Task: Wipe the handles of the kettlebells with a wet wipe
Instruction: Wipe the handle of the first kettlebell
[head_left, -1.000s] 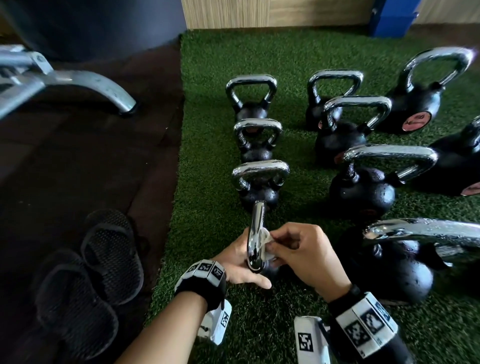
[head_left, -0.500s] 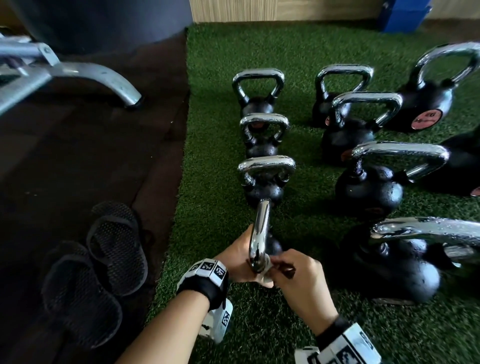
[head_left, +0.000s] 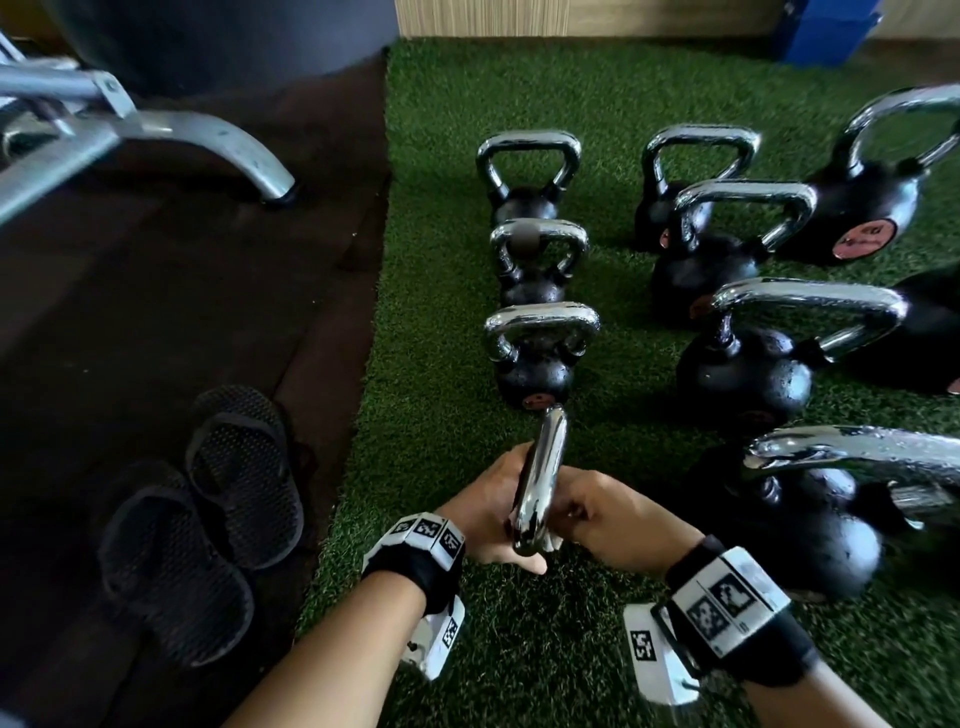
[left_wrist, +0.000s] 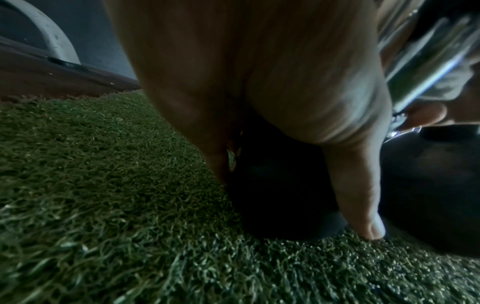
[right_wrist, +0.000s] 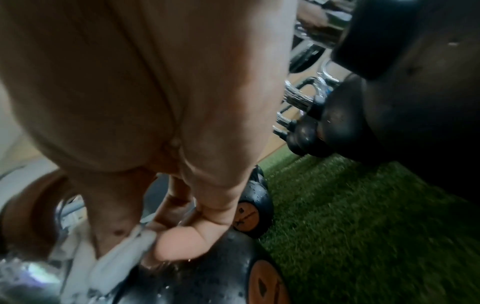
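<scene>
The nearest small kettlebell stands on the green turf with its chrome handle (head_left: 540, 483) seen edge-on between my two hands. My left hand (head_left: 485, 512) holds the handle's left side and lower body, thumb pointing down to the turf (left_wrist: 361, 197). My right hand (head_left: 605, 519) pinches a white wet wipe (right_wrist: 122, 255) against the base of the handle, just above the wet black ball (right_wrist: 207, 277). In the head view the wipe shows only as a pale sliver (head_left: 555, 543) under the handle. The ball itself is hidden there by my hands.
Three more small kettlebells (head_left: 535, 358) line up beyond it, and larger wet ones (head_left: 748, 374) stand in rows to the right, the closest (head_left: 810, 519) beside my right wrist. Dark rubber floor with two black sandals (head_left: 208, 525) lies left. A grey bench leg (head_left: 228, 150) is far left.
My right hand has slid the wipe down from the handle's upper side to its base near the ball. The left hand keeps its hold. The head camera has shifted slightly.
</scene>
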